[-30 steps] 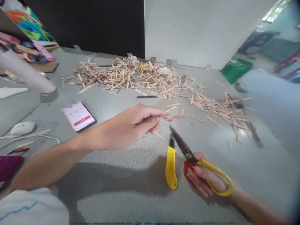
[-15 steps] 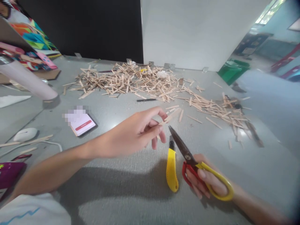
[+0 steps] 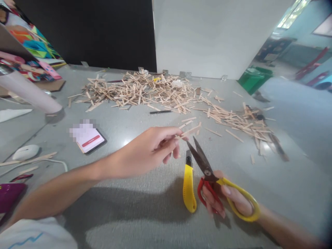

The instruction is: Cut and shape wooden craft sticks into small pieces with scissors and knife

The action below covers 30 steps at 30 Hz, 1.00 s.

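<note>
Left fingers (image 3: 169, 145): 1 stick (image 3: 191, 131); right fingers (image 3: 237, 197): 1 scissors (image 3: 206, 171)

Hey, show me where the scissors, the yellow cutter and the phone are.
Scissors (image 3: 207, 172): head view, on the pivot where the blades cross.
Yellow cutter (image 3: 189, 188): head view, on the middle of its handle.
Phone (image 3: 91, 140): head view, on the screen's red bar.

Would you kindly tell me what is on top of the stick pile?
A yellow piece and a white scrap show atop the pile; anything deeper is covered.
</note>
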Motion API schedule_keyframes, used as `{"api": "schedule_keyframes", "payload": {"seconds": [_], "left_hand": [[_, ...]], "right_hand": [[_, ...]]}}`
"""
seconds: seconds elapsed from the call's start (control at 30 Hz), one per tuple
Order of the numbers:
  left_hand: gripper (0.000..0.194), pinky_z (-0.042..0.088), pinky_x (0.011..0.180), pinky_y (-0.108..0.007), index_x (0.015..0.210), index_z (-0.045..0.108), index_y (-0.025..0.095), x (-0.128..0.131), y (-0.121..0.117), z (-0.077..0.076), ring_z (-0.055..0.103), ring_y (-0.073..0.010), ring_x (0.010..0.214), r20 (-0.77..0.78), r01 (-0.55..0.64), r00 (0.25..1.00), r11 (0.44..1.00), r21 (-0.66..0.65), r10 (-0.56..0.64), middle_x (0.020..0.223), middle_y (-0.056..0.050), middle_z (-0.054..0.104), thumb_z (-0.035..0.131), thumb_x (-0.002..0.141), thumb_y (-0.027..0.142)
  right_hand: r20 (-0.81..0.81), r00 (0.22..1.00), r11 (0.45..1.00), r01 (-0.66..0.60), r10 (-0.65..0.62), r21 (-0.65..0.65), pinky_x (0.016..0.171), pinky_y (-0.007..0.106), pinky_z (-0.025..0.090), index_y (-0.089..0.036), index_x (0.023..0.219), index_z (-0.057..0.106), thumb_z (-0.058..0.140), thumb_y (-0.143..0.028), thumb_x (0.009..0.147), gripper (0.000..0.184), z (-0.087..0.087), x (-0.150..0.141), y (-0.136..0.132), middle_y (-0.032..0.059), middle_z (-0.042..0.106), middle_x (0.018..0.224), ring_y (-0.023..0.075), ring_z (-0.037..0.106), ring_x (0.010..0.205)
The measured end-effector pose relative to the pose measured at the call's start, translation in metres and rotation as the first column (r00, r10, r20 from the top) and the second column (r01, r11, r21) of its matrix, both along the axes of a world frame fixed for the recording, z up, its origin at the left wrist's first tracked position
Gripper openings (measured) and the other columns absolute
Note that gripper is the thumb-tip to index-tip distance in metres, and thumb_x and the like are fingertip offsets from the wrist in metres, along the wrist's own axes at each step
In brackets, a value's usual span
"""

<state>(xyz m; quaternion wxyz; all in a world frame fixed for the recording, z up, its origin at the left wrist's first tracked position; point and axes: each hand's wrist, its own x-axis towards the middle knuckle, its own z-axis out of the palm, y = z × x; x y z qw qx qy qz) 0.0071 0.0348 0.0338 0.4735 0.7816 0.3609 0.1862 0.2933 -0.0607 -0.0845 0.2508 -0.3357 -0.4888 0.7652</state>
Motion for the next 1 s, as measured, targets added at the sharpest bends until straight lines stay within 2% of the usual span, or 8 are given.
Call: {"api": "schedule_keyframes", "payload": {"seconds": [0.13,0.23,0.37,0.5,0.6,0.73,0.87,1.0], "left_hand": [[0.032,0.032,0.055,-0.026,0.118,0.075,0.02,0.002,-0.001,0.0,0.043,-0.0106,0.059,-0.025,-0.084,0.996,0.978,0.19,0.09,0.074,0.003,0.059,0.046,0.114,0.032],[0.029,0.038,0.06,-0.026,0.124,0.072,0.02,0.001,-0.003,-0.001,0.048,-0.0111,0.064,0.008,-0.104,0.995,0.977,0.186,0.104,0.082,0.002,0.064,0.047,0.114,0.032],[0.022,0.049,0.071,-0.027,0.127,0.06,0.021,0.0,-0.006,-0.003,0.06,-0.0139,0.076,0.084,-0.064,0.995,0.997,0.052,0.059,0.094,-0.001,0.071,0.045,0.116,0.034],[0.017,0.054,0.076,-0.03,0.126,0.051,0.023,0.002,-0.007,-0.003,0.065,-0.0154,0.079,0.147,0.023,0.989,0.993,-0.12,-0.005,0.097,-0.003,0.076,0.043,0.117,0.035],[0.022,0.054,0.073,-0.031,0.132,0.048,0.024,0.002,-0.008,-0.001,0.067,-0.0165,0.078,0.174,0.051,0.985,0.973,-0.223,-0.012,0.099,-0.005,0.078,0.046,0.117,0.04],[0.027,0.054,0.071,-0.03,0.137,0.043,0.025,0.001,-0.01,0.001,0.069,-0.0163,0.079,0.234,0.098,0.972,0.943,-0.317,-0.022,0.099,-0.006,0.079,0.047,0.117,0.043],[0.024,0.053,0.07,-0.029,0.134,0.043,0.026,0.0,-0.011,0.002,0.07,-0.0157,0.079,0.269,0.144,0.962,0.916,-0.375,-0.041,0.1,-0.005,0.08,0.048,0.117,0.042],[0.02,0.053,0.07,-0.028,0.131,0.044,0.026,0.001,-0.012,0.002,0.071,-0.016,0.081,0.284,0.169,0.957,0.898,-0.405,-0.052,0.101,-0.005,0.081,0.047,0.118,0.04]], "right_hand": [[-0.021,0.998,0.996,0.054,-0.052,0.073,0.041,0.021,0.04,-0.019,0.075,0.061,0.058,-0.089,0.089,0.072,0.003,-0.004,-0.001,-0.0019,0.053,0.048,0.0101,0.045,0.037],[-0.036,0.999,0.993,0.038,-0.034,0.112,0.04,0.021,0.036,-0.018,0.072,0.063,0.057,-0.087,0.092,0.072,0.003,-0.004,-0.002,0.0014,0.058,0.052,0.0089,0.044,0.036],[-0.041,0.997,0.993,0.067,-0.064,0.092,0.039,0.021,0.035,-0.021,0.083,0.059,0.058,-0.083,0.095,0.063,-0.009,0.005,-0.01,-0.0003,0.06,0.055,0.0105,0.047,0.038],[-0.03,0.995,0.991,0.099,-0.097,0.095,0.044,0.024,0.04,-0.024,0.101,0.054,0.056,-0.078,0.099,0.054,-0.014,0.01,-0.018,-0.0072,0.05,0.055,0.012,0.046,0.04],[0.046,0.99,0.974,0.12,-0.131,0.193,0.045,0.025,0.041,-0.023,0.089,0.053,0.057,-0.078,0.098,0.056,0.0,0.004,-0.014,-0.0076,0.043,0.057,0.0094,0.038,0.041],[0.24,0.958,0.909,0.042,-0.154,0.415,0.047,0.023,0.028,-0.022,0.074,0.047,0.064,-0.068,0.099,0.055,0.015,-0.005,-0.001,-0.0042,0.045,0.06,0.0089,0.037,0.05],[0.305,0.934,0.846,-0.004,-0.188,0.533,0.05,0.025,0.023,-0.022,0.071,0.043,0.064,-0.056,0.102,0.051,0.011,-0.004,0.005,-0.0065,0.033,0.06,0.0086,0.028,0.053],[0.372,0.9,0.826,-0.025,-0.226,0.563,0.053,0.027,0.022,-0.022,0.07,0.041,0.063,-0.049,0.104,0.049,0.007,-0.002,0.004,-0.0068,0.027,0.062,0.0089,0.024,0.055]]}}
